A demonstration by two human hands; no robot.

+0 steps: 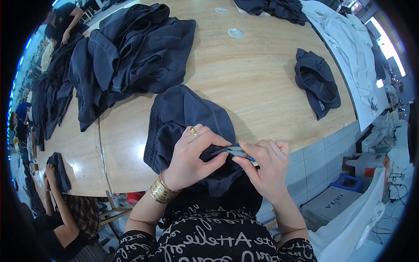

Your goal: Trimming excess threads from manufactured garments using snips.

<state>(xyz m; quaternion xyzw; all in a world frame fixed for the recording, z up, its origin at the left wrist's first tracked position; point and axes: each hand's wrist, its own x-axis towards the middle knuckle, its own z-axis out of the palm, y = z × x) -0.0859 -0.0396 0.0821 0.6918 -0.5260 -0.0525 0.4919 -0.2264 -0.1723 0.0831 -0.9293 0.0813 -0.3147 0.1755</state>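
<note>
Both hands pinched on a dark garment at the worktop's near edge.

Left hand (192,159) and right hand (264,163) closed on the dark garment (183,115); small blue-tipped tool (244,153) (possibly snips) in right. Soft, light, floppy; best gripped along the seam. Dark clothing pile (131,52) toward far-left corner.

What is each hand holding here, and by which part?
Both hands pinch the near edge of the dark garment: the left hand grips the fabric, while the right hand also holds a small blue-tipped tool against it.
</note>
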